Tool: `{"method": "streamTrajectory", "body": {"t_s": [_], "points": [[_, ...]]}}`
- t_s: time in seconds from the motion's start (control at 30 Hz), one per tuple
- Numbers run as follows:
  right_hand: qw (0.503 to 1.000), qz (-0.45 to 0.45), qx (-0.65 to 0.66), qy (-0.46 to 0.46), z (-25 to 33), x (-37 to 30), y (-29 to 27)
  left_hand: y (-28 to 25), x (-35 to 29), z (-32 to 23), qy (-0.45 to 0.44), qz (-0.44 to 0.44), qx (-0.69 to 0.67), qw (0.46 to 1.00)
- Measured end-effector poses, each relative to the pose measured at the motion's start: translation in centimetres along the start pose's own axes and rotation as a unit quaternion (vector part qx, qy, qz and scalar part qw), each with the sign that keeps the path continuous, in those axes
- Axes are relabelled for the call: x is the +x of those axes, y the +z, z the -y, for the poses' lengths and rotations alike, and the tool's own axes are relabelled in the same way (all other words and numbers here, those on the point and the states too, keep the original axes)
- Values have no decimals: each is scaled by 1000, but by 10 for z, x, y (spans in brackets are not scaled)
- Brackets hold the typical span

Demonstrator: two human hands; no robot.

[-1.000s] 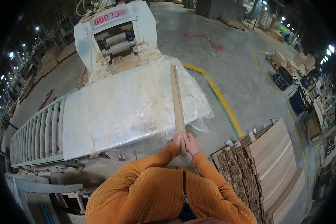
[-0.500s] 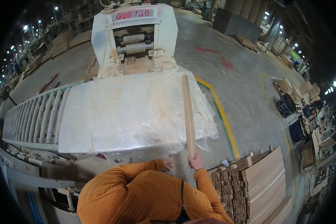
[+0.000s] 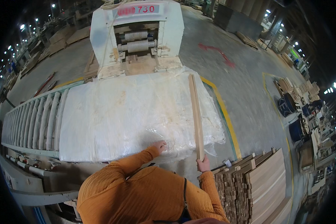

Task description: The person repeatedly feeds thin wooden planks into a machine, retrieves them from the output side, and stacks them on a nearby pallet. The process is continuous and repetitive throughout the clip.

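My right hand (image 3: 203, 164) is closed round the near end of a long, thin wooden strip (image 3: 196, 117). The strip points away from me and lies along the right side of a table covered in clear plastic film (image 3: 112, 115). Over the table's near edge is my left hand (image 3: 160, 146), loosely open and holding nothing that I can see. Whether it touches the film I cannot tell.
Beyond the table stands a pale machine (image 3: 171, 37) with rollers in its opening. A roller conveyor (image 3: 33, 121) joins the table on the left. Stacked wooden boards (image 3: 268, 179) stand close by my right arm. A yellow floor line (image 3: 227, 125) runs past the table's right side.
My left hand has moved up and slightly left, from below the table's near edge to over it. The right hand and the strip have shifted a little to the right in view.
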State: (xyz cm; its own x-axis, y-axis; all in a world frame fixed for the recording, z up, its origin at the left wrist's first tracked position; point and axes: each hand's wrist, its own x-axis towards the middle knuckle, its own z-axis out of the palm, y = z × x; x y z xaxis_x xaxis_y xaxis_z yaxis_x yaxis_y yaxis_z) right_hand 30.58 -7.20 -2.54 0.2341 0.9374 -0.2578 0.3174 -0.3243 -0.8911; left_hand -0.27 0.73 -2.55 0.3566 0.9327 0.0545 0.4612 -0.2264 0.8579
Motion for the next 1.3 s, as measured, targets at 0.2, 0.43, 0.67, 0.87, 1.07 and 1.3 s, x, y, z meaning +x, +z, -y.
{"method": "streamTrajectory", "body": {"t_s": [0.2, 0.43, 0.67, 0.87, 1.07, 1.3], "points": [[999, -11, -40, 0, 0, 0, 2, -12, 14, 11, -66, 81, -53, 993], [931, -87, -341, 94, 26, -8, 16, -20, 25, 11, -220, 194, -173, 940], [928, -131, -336, 94, 35, -15, 24, -26, 32, 17, -227, 245, -221, 916], [923, -148, -342, 96, 37, -15, 25, -30, 38, 20, -227, 286, -216, 906], [918, -154, -347, 116, 45, -14, 27, -36, 45, 18, -232, 314, -199, 899], [916, -149, -353, 119, 43, -12, 27, -37, 42, 19, -232, 296, -217, 901]]}}
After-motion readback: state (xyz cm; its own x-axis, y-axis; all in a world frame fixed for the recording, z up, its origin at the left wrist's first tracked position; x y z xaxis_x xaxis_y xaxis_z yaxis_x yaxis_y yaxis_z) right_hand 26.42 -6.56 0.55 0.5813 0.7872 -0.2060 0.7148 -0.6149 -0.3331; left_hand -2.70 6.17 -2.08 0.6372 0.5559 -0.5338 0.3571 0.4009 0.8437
